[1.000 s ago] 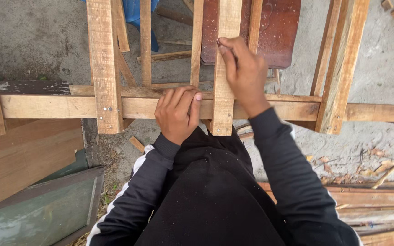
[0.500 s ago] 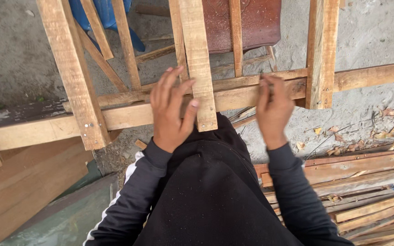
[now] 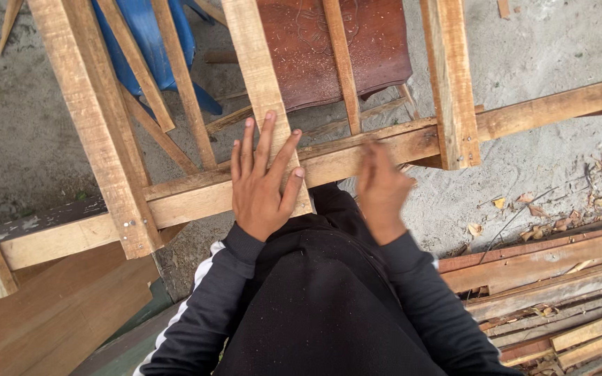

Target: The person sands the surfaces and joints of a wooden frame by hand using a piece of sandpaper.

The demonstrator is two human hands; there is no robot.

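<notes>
Moved since half a second ago: right hand (image 3: 382, 191), off the rail's top and now blurred just below the horizontal wooden rail (image 3: 357, 153) (whether open or closed cannot be told; nothing visibly held). Left hand (image 3: 265, 179): flat, fingers spread, pressing the upright wooden slat (image 3: 263, 83) where it crosses the rail. Judged: slat being steadied on the frame. Surroundings: sandy concrete ground (image 3: 538, 42), stacked timber strips (image 3: 559, 292), brown board (image 3: 371, 42), blue plastic chair (image 3: 144, 59)
</notes>
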